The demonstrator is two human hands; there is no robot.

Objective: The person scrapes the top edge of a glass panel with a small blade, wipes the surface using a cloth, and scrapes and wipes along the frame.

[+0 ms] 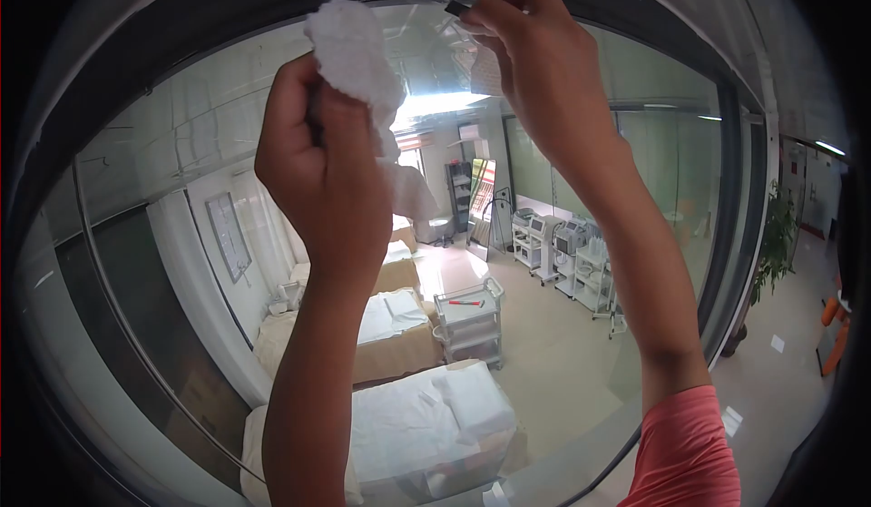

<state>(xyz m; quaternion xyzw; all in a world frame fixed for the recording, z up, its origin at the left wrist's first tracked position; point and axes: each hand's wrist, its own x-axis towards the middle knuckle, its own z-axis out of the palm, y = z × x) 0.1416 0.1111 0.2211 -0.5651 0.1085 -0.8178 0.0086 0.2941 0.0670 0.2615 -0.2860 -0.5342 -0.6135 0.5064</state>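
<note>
My left hand (331,157) is raised before a large window pane, its fingers closed around a crumpled white tissue (354,49). A loose end of the tissue hangs below the fingers on the right. Higher up, my right hand (535,44) is near the top of the pane, with thumb and fingers pinched together. From that pinch sticks out a small flat black piece (456,8); its kind I cannot tell. Beneath the right fingers shows a pale textured patch (485,71). The dark window frame (272,19) curves just above both hands.
Through the glass show beds (408,416) with white covers, a white trolley (469,321) bearing a red-handled tool (466,304), and several machines (544,230) on wheeled stands. A plant (771,244) stands right of the frame, and an orange object (830,325) at the far right.
</note>
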